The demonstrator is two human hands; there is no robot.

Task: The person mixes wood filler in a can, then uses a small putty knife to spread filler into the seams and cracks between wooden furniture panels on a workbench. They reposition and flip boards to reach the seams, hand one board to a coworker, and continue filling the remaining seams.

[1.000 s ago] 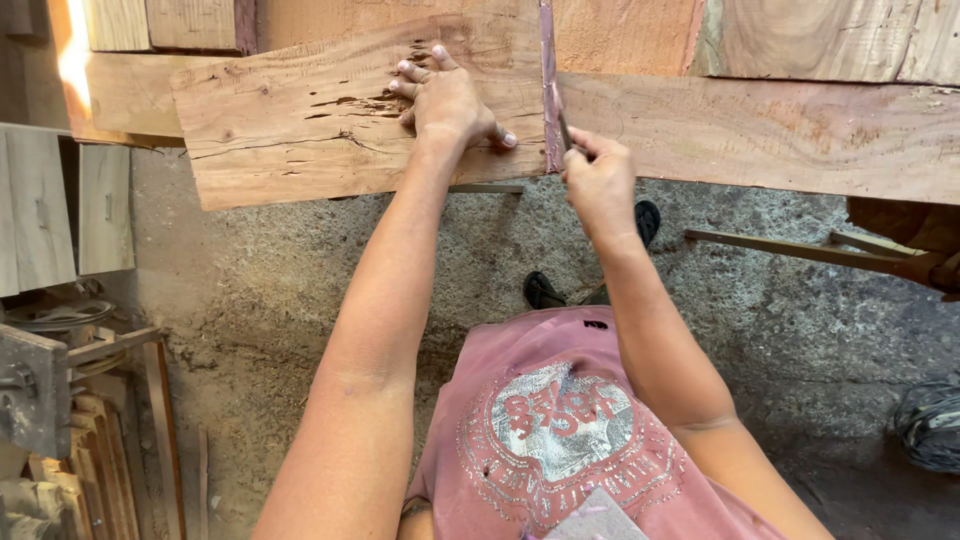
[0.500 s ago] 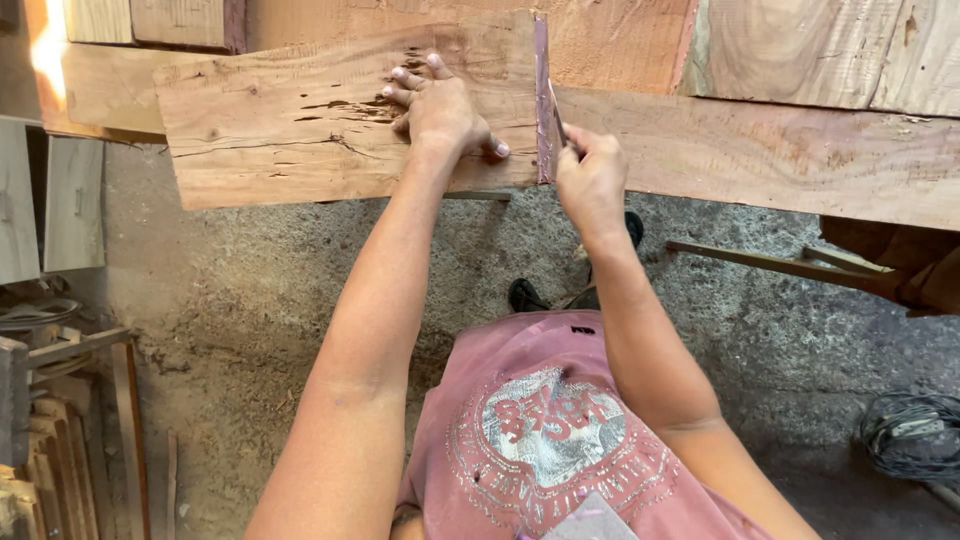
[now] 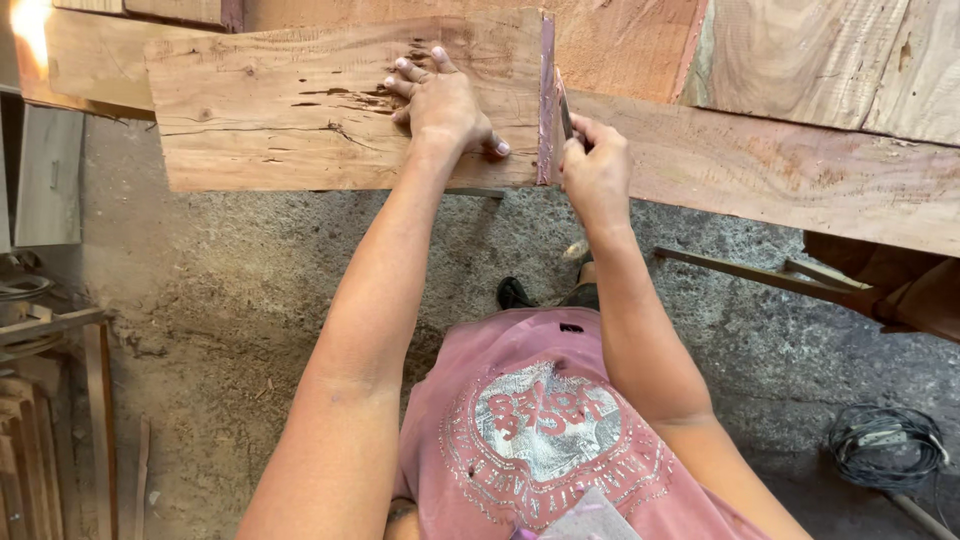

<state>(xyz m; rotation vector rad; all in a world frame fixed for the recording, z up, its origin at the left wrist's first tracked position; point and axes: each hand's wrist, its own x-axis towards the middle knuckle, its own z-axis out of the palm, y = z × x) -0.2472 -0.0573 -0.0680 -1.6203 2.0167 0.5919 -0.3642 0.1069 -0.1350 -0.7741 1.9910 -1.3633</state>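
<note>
At the right end of the short plank [image 3: 300,110], which lies across a longer board [image 3: 780,170] on the stack, both hands are at work. Left hand [image 3: 445,105] lies flat on the plank's face, fingers spread, thumb near the lower edge, pressing the plank down. Right hand [image 3: 595,170] is closed around a thin blade-like tool [image 3: 564,110], held upright against the plank's end face [image 3: 546,100], which shows a purplish tint. Whether the tool is a pencil, knife or small saw cannot be told; only a short narrow length shows above the fist.

Judgement: the step in hand is marking or scoring the longer board along the plank's end, with the plank serving as guide. The tool sits partway along that edge. The next move would call for steady downward pressure from the left hand so the plank does not shift, and for the tool to be kept tight against the end face.

Below, the concrete floor [image 3: 250,300] carries a coiled cable [image 3: 885,445] at the right and wood offcuts [image 3: 60,400] at the left.
</note>
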